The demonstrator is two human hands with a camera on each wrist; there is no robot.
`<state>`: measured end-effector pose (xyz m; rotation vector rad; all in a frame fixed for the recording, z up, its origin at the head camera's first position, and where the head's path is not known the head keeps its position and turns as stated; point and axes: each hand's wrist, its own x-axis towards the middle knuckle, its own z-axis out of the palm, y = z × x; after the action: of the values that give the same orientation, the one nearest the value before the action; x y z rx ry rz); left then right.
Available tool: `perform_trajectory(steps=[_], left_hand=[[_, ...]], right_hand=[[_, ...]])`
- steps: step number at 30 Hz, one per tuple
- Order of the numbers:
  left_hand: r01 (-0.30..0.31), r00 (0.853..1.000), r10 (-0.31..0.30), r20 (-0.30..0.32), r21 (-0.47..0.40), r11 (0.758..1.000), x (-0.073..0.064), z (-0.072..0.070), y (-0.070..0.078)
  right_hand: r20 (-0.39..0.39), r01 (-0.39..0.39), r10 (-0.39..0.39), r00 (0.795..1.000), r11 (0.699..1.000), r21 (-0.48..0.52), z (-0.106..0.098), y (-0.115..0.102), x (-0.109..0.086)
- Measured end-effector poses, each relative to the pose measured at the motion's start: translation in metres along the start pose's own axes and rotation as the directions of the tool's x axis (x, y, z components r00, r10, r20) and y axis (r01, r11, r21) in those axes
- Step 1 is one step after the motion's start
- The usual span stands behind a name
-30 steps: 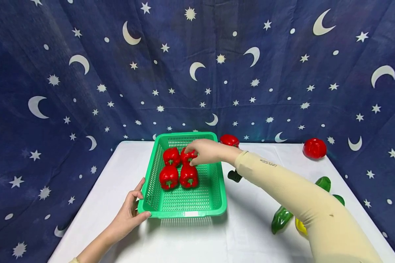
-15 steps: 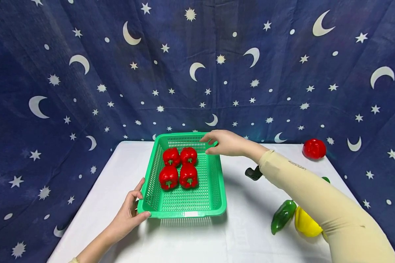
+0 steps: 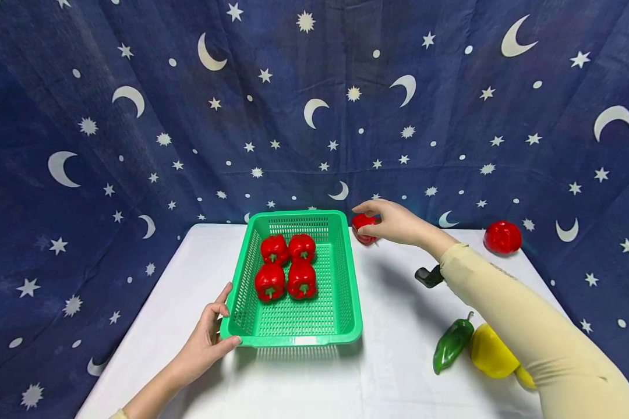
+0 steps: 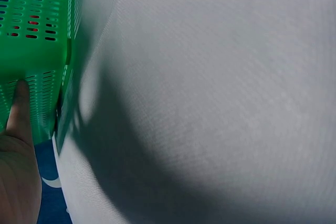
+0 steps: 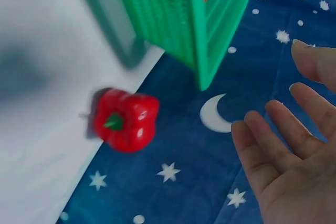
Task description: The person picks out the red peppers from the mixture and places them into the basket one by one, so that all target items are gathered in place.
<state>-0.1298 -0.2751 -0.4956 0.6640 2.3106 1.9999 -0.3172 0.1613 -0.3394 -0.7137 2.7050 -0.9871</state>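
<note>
Several red bell peppers (image 3: 269, 283) sit grouped in the left part of a green plastic basket (image 3: 347, 279). My left hand (image 3: 208, 340) holds the basket's front left corner, thumb on the rim and fingers along the outer side. A single red bell pepper (image 3: 364, 228) lies on the table just beyond the basket's right side, partly covered in the head view by my right hand (image 3: 395, 222). In the right wrist view that hand is relaxed with fingers apart, nothing in it, and a gap shows between it and the pepper, whose green stem is visible.
Another red bell pepper (image 3: 502, 237) rests at the table's far right corner. Nearer on the right lie a green pepper (image 3: 453, 345) and a yellow pepper (image 3: 491, 353), with another yellow piece partly under the sleeve. A starry blue curtain (image 3: 272, 116) stands behind the white table.
My right hand has withdrawn from the peppers in the basket and moved right over the rim to the loose red bell pepper. The left hand and basket stay put.
</note>
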Motion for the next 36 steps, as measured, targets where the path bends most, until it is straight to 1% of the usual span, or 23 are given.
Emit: perform_trajectory(steps=[4,11,19,24,30,36], left_hand=[[0.000,1.000,0.000,-0.003,-0.001,1.000,0.000,0.000,-0.001],[-0.003,1.000,0.003,0.000,0.002,1.000,0.000,-0.001,-0.002],[0.012,1.000,-0.012,0.001,0.011,1.000,0.000,-0.001,-0.003],[0.000,1.000,-0.001,0.005,0.019,1.000,0.000,-0.002,-0.004],[0.023,1.000,-0.023,0.006,0.015,1.000,0.000,-0.002,-0.003],[-0.009,1.000,0.009,0.021,-0.002,1.000,0.001,-0.003,-0.005]], right_hand=[[-0.021,-0.014,0.013,1.000,0.999,-0.039,-0.001,0.014,-0.002],[-0.035,-0.024,0.022,0.999,0.998,-0.060,-0.001,0.031,-0.003],[-0.034,-0.039,0.036,0.999,0.996,-0.085,0.005,0.046,-0.002],[-0.025,-0.062,0.061,0.998,0.995,-0.081,0.010,0.054,0.000],[-0.044,-0.057,0.053,0.998,0.993,-0.099,0.016,0.062,0.002],[-0.058,-0.039,0.033,0.998,0.994,-0.107,0.019,0.066,0.004]])
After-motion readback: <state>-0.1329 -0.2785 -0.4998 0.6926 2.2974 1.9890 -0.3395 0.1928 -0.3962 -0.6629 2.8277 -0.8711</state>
